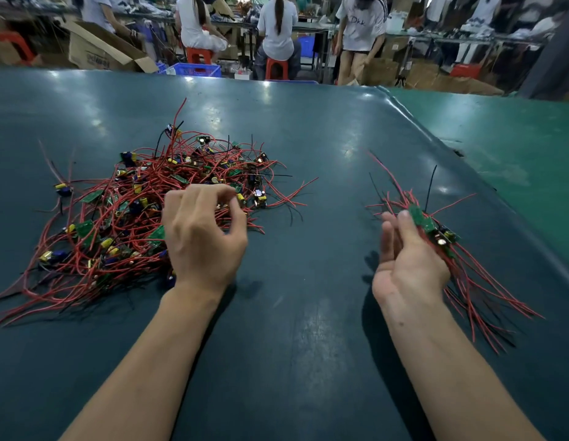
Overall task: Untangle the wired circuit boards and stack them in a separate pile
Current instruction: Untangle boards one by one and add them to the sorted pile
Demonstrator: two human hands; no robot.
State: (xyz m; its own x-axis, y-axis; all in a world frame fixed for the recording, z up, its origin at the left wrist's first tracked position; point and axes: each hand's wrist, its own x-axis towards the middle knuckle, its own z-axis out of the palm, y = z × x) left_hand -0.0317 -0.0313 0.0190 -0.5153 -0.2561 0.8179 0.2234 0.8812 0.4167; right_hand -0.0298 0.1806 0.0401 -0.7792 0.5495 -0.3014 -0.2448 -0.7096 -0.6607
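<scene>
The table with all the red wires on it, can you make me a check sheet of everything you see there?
Surface: dark green matte table, with a brighter green table joining it on the right.
Job's things: big tangled heap of small green circuit boards with red and black wires on the left; smaller tidy bundle of the same boards on the right.
Clutter: nothing seen.
Grippers: left hand over the heap's near edge, fingers curled and pinching at the wires; right hand holds the tidy bundle, fingers fairly straight.
Cables: loose red wire ends fan out from the bundle towards the table's near right side.
Surroundings: people on red plastic stools, cardboard boxes, blue plastic crate.
</scene>
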